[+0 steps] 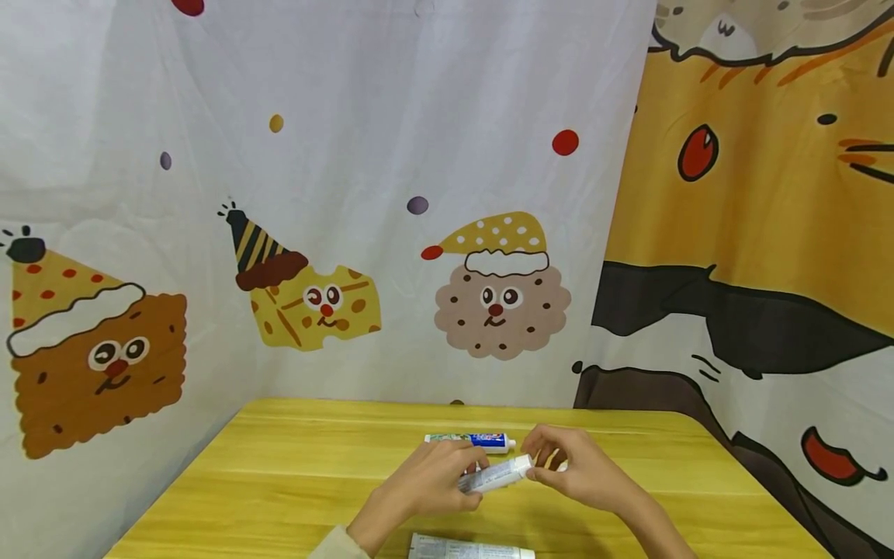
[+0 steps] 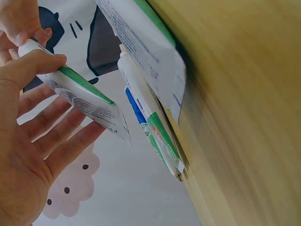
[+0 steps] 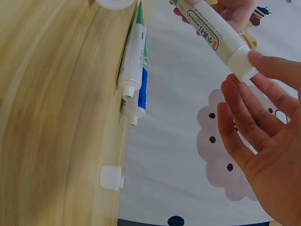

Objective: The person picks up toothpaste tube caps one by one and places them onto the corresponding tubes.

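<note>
Toothpaste tube (image 1: 494,476), slim and flattened at one end, hung above the wood-grained table (image 1: 293,481); on my feed the left hand (image 1: 434,475) gripped it while the right hand (image 1: 578,470) pinched its smooth cylindrical white cap (image 3: 241,63).

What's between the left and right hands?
A white tube: the left hand holds its body, the right hand is at its white end. Shows in the head view and both wrist views.

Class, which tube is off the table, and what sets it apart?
The white tube pinched in the left hand, right hand at its cap; the other tubes lie on the table.
</note>
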The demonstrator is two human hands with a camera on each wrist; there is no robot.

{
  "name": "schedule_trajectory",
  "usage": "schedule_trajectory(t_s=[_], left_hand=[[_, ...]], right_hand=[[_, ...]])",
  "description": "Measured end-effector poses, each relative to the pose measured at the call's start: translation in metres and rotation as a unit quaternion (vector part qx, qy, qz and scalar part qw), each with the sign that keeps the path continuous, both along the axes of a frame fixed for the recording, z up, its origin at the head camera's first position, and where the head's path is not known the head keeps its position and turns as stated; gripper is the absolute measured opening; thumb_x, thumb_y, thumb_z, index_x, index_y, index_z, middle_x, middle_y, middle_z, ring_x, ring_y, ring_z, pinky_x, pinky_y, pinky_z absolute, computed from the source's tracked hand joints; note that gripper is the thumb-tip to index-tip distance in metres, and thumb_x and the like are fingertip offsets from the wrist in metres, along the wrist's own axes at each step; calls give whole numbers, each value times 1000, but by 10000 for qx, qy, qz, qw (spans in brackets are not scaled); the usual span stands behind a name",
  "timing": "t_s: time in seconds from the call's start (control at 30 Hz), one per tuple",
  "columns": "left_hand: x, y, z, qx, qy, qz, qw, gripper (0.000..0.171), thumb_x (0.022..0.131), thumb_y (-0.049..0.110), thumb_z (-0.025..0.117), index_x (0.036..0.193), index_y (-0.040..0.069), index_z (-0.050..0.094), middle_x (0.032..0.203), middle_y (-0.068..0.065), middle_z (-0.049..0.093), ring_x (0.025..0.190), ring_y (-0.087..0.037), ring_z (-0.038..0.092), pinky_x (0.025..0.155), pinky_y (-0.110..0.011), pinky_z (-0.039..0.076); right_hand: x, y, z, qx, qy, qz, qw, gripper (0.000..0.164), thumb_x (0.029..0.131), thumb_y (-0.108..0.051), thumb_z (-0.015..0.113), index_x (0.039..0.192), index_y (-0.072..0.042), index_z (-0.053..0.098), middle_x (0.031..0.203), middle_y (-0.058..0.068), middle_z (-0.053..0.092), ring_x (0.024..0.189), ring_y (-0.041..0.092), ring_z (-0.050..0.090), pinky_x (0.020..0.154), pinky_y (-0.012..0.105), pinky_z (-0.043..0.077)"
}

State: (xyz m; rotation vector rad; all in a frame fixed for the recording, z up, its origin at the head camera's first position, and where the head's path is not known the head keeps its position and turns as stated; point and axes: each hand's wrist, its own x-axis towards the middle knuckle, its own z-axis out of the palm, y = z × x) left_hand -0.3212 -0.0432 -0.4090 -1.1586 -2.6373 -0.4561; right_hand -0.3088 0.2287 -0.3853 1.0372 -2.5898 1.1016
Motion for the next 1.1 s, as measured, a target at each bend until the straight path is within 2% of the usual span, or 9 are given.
schedule_trajectory(t_s=[0.23, 0.5, 0.9, 1.1], left_hand=[[-1, 0, 1, -22, 64, -7, 10000, 26, 85, 34, 80, 108, 27, 71, 94, 16, 68, 72, 5, 52, 64, -15, 43], [-1, 0, 0, -5, 75, 44, 10000, 26, 85, 32, 80, 109, 27, 71, 96, 15, 69, 73, 5, 52, 65, -15, 44], [0, -2, 2, -142, 107, 59, 9998, 30, 85, 39, 84, 110, 28, 70, 99, 15, 70, 76, 5, 55, 67, -16, 45], [-1, -2, 1, -173, 42, 70, 9998, 30, 85, 42, 83, 110, 28, 71, 98, 16, 69, 75, 6, 54, 66, -15, 45]], right_hand=[[-1, 0, -1, 6, -73, -110, 9999, 10, 93, -25, 76, 101, -21, 70, 87, -7, 70, 74, 3, 62, 64, 26, 55], [-2, 0, -4, -12, 106, -44, 9999, 17, 90, -26, 80, 102, -20, 72, 88, -7, 71, 74, 2, 62, 63, 26, 56], [-3, 0, -4, 247, 362, -137, 9989, 13, 91, -29, 79, 96, -19, 73, 83, -12, 69, 69, -1, 59, 62, 25, 55], [-2, 2, -4, 381, 227, -212, 9988, 16, 89, -32, 80, 95, -19, 73, 82, -13, 69, 68, -2, 58, 61, 24, 54]])
